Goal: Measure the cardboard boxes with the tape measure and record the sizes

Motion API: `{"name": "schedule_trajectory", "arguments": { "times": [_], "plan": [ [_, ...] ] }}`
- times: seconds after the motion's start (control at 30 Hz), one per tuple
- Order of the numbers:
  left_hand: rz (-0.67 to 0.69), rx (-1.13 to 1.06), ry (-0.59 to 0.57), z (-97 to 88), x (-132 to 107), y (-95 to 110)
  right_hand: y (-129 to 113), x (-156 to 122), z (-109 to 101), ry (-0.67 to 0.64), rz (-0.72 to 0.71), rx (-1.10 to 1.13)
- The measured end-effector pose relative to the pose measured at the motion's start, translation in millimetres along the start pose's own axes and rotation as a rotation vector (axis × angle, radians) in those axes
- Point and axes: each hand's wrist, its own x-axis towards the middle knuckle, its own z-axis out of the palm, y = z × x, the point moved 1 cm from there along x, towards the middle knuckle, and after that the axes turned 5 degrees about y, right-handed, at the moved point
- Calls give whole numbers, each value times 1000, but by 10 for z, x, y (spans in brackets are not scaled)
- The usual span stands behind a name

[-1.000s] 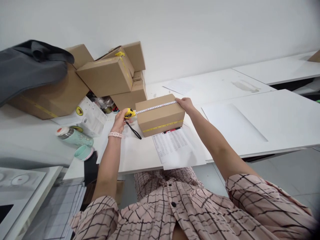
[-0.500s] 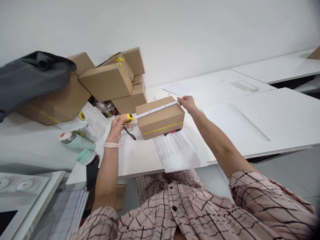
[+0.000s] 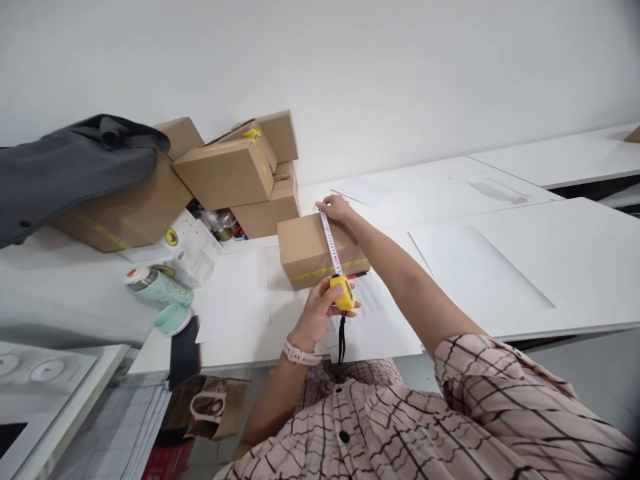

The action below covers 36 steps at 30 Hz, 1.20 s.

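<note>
presently the box [image 3: 303,240] sits on the table [image 3: 285,320] between the two hands, ahead of the left and below the right, whose forearm reaches past its right end.

left hand [image 3: 316,312]: fingers curled round the yellow tape case [image 3: 343,293], just off the box's near side; black strap [image 3: 342,339] hangs below the grip. pale pink band [image 3: 301,355] at that wrist.

right hand [image 3: 337,208]: fingers bent, nearly closed, at the box's far edge, with hold of the blade's end. blade [image 3: 329,243] runs from there over the box top, down to the case in the left hand.

just beyond the left fingertips, a red-and-black pen [image 3: 359,275], partly covered. under and right of the left hand, a sheet [image 3: 371,303] with printed rows, too small to read.

writing: marks and figures on the blade, some red; values not legible. yellow strip [image 3: 313,273] along the box front, nothing readable. well left of both hands, a white carton [image 3: 193,250] with an avocado picture and a barcode label; no brand made out. beside it, a mint bottle [image 3: 163,288], pattern unclear.
</note>
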Motion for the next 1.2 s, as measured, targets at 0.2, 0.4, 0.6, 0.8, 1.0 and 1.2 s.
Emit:
{"name": "schedule_trajectory", "arguments": {
  "times": [0.2, 0.4, 0.6, 0.8, 1.0, 1.2],
  "plan": [
    [-4, -7, 47, 48, 187, 60, -130, -82, -9, -5, 110, -120],
    [-1, -11, 36, 110, 230, -12, -97, -43, 36, -20, 109, -139],
    [-3, -10, 48, 118, 218, -54, 3, 58, 140, 14, 66, -155],
    [6, 0, 64, 121, 286, -24, -38, -3, 92, 5, 54, -103],
    [177, 61, 162, -183, 32, 196, 187, -113, -279, 155, 21, 440],
    [413, 153, 583, -881, -150, 244, 822, -1006, -549, 327, 218, 558]
  ]
}}
